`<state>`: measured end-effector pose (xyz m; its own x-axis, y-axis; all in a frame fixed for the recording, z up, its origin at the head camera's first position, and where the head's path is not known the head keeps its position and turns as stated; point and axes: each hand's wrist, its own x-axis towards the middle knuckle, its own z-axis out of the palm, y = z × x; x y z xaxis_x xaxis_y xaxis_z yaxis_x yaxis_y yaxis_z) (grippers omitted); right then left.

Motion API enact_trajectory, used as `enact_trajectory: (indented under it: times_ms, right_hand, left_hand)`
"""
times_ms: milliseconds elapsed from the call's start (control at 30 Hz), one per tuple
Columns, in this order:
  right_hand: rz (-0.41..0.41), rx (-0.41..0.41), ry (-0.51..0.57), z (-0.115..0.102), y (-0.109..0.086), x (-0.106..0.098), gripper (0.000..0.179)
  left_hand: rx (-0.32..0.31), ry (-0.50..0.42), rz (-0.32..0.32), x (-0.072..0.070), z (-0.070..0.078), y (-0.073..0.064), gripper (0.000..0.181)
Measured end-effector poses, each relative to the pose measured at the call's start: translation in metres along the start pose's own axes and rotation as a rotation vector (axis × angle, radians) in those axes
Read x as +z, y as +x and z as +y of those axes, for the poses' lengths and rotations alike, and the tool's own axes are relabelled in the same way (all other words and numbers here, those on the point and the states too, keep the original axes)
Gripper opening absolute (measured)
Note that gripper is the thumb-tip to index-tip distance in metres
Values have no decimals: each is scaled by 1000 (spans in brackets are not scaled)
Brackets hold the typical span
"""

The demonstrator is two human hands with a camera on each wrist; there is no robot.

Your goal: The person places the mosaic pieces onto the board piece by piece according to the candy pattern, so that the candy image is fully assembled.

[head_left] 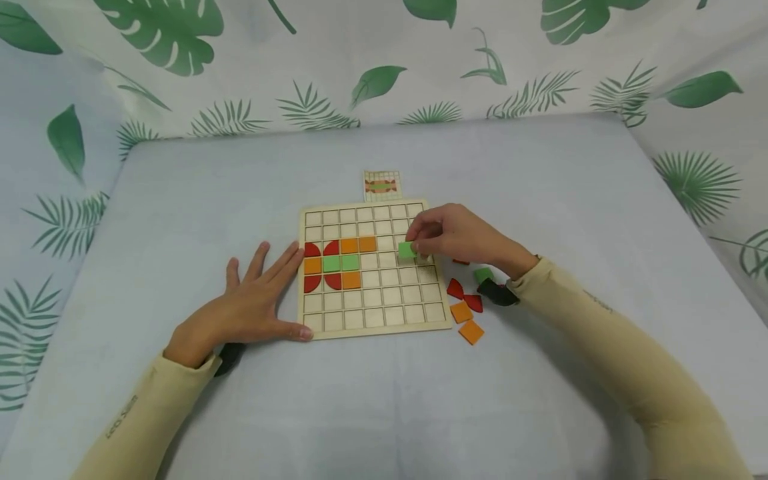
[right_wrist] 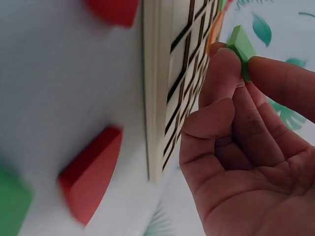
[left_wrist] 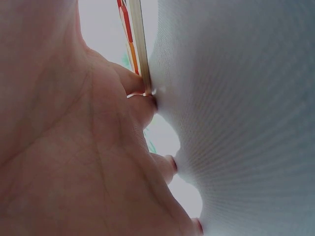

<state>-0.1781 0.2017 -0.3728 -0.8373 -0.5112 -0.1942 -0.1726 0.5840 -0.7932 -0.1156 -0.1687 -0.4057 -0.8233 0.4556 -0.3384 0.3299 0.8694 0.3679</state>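
Observation:
A square wooden grid board point(head_left: 384, 297) lies on the table, its left part filled with red quarter-round, orange square and light green square tiles. My right hand point(head_left: 459, 233) pinches a light green square tile point(head_left: 407, 251) between thumb and fingers, over the board's right half. The right wrist view shows this green tile point(right_wrist: 242, 46) held at the fingertips, above the grid. My left hand point(head_left: 252, 303) lies spread at the board's left edge, thumb at the lower left corner. In the left wrist view its fingers point(left_wrist: 142, 110) touch the cloth beside the board's edge point(left_wrist: 140, 44).
Behind the board lies a small pattern card point(head_left: 382, 187) with a red, orange and green design. To the right are loose tiles: orange squares point(head_left: 471, 332), red pieces point(head_left: 455, 289) and a green one point(head_left: 483, 275), partly under the right wrist. A leaf-print cloth point(head_left: 336, 60) hangs behind.

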Motion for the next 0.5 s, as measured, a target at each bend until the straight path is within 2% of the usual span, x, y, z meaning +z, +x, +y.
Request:
enact_trajectory:
  times_ms: [267,500]
  right_hand:
    - [-49,-95,15,-12,17,15,5]
    - [-78,-134,-20,-18,31,24,3]
  left_hand:
    - [-4,-1,2,0,0,0,137]
    - [-5,7,0,1,-1,1,137]
